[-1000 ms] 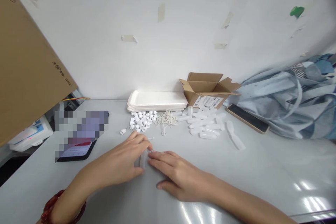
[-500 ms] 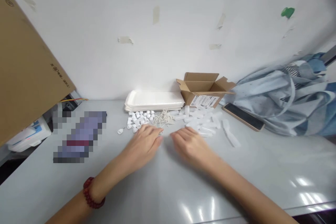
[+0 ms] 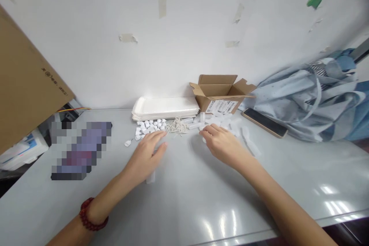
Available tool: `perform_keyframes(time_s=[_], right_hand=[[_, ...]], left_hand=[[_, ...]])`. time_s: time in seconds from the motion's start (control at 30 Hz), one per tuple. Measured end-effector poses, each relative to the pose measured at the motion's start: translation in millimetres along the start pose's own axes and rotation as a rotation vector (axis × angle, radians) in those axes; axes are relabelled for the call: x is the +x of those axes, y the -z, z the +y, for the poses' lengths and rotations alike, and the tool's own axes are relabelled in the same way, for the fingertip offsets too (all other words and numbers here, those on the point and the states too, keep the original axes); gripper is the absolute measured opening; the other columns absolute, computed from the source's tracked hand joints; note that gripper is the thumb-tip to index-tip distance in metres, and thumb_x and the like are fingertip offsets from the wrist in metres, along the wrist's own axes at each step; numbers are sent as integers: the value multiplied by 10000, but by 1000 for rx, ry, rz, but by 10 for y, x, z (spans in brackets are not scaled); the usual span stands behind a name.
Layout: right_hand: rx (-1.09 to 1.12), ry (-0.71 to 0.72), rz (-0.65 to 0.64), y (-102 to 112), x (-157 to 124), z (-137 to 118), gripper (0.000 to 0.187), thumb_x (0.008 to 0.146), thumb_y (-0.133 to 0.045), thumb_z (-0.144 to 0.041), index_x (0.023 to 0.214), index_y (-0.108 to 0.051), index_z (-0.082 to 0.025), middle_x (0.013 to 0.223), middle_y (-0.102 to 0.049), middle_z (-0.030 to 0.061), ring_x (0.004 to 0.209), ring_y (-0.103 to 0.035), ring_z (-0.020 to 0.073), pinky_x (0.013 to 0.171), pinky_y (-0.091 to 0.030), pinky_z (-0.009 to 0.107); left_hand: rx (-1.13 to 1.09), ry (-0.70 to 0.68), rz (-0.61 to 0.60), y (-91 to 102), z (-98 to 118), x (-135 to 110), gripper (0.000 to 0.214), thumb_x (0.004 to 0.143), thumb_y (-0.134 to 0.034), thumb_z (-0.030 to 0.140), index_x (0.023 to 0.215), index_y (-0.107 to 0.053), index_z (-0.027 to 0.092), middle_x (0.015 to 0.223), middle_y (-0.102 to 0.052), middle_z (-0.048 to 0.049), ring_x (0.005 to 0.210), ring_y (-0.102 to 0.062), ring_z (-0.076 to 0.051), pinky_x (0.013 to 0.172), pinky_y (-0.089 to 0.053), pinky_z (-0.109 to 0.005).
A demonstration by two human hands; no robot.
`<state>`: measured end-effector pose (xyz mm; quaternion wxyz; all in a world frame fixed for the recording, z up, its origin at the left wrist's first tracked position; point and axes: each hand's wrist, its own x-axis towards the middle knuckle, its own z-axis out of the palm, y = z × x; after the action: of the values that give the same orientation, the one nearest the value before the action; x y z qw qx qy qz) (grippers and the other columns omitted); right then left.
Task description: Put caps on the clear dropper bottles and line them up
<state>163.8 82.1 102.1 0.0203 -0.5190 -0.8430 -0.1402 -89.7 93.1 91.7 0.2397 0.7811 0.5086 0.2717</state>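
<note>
My left hand [image 3: 148, 153] hovers over the table, thumb and fingers stretched apart, in front of a cluster of small white caps [image 3: 150, 123]. Partly beneath it shows a clear plastic tube [image 3: 150, 178]; the rest is hidden by the hand. My right hand [image 3: 220, 144] is at the near edge of a heap of translucent plastic tubes [image 3: 201, 118], its fingers loosely bent. A pale piece shows under those fingertips, too blurred to name. Between the caps and the tubes lies a tangle of thin off-white strips [image 3: 177, 126].
Behind the small parts are stacked white trays [image 3: 167, 107] and an open cardboard box [image 3: 220, 94]. A phone [image 3: 264, 122] and blue-grey fabric [image 3: 296, 103] lie at the right. At left are a pixelated object [image 3: 83, 150] and a large cardboard sheet [image 3: 29, 73].
My hands have moved apart. The left has unfolded from a pinch, and a clear tube now shows beneath it. The right has moved toward the tube heap. The view has shifted slightly.
</note>
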Motion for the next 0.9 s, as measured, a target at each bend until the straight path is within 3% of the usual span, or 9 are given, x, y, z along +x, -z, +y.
perform_keyframes(time_s=[0.2,0.37,0.47,0.63,0.7,0.77,0.83,0.9], right_hand=[[-5,-10,-56,-44,27,0,207,829,-484,14,869,-627,-130,906,-645,91,848,-547,216,661,-371,307],[10,6,-52,-92,34,22,184,815,-508,2,868,-629,-125,890,-649,87,846,-555,222,668,-392,310],[30,29,-46,-121,33,27,223,783,-497,43,853,-630,-122,869,-654,90,833,-557,226,666,-406,314],[81,79,-25,-140,31,-1,274,789,-457,68,861,-629,-133,844,-660,88,830,-568,227,682,-448,324],[216,105,54,-100,26,-31,250,847,-455,8,968,-617,-138,928,-660,101,879,-577,227,722,-477,336],[499,114,207,-29,14,-80,238,884,-482,-65,1082,-580,-155,1011,-638,107,900,-584,207,753,-499,335],[820,69,359,52,-2,-154,247,882,-541,-119,1119,-562,-185,1023,-612,89,843,-585,172,756,-510,325],[1055,-8,427,114,-20,-246,243,867,-586,-142,1099,-577,-212,1009,-588,66,790,-575,145,752,-515,318]], left_hand=[[-467,284,64,193,71,9,317,890,-500,418,1107,-688,285,1272,-627,-8,1259,-489,-267,1018,-399,-396],[-889,353,102,188,73,14,309,854,-588,415,1021,-714,188,1128,-696,-99,1141,-574,-263,879,-464,-362],[-980,399,118,161,63,-1,300,822,-653,377,1018,-710,157,1064,-712,-109,1026,-625,-234,828,-485,-334],[-1016,432,159,128,52,-20,279,758,-739,339,959,-723,145,967,-731,-85,933,-655,-201,870,-494,-335],[-1037,427,153,122,53,-23,269,739,-761,319,936,-723,141,935,-734,-80,913,-666,-201,878,-495,-340],[-1050,424,149,120,58,-28,247,729,-771,307,906,-722,141,911,-735,-77,910,-670,-203,875,-495,-337],[-1062,425,140,119,67,-34,221,723,-778,298,872,-721,146,881,-734,-68,915,-667,-199,869,-490,-324],[-1073,428,129,113,80,-42,202,710,-789,287,847,-720,156,870,-728,-51,927,-653,-184,860,-482,-301]])
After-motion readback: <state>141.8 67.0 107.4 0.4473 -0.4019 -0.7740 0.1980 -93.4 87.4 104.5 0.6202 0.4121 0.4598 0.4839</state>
